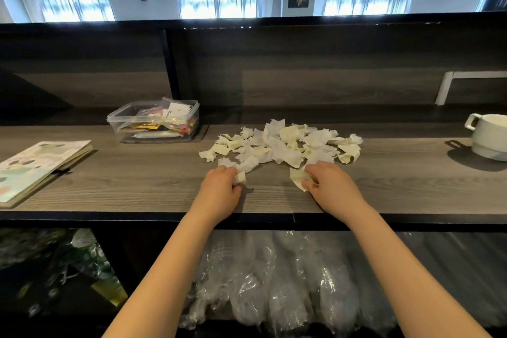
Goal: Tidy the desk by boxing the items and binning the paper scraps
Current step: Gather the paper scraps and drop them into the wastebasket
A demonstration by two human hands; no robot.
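Clear plastic wrapping (274,277) lies in the bay below the front edge of the bench (137,184); both forearms pass over it to the bench top.

Left hand (222,186): palm down near the front edge, fingers curled, pinching a small white scrap (241,178) against the surface.

Right hand (329,184): palm down near the front edge, fingers curled round a pale yellow scrap (297,177). The hands are apart, with bare bench between them.

Paper scraps (279,145): a loose pile of torn white and pale yellow pieces at the middle of the bench, just behind both hands and touching the fingertips.

Clear plastic box (156,123): lid off, at the rear edge, left of the pile, holding small packets and other items too small to identify.

Book (41,167): closed, lying flat at the left end of the bench.

White handled pot (488,137): at the right end, well apart from the pile.
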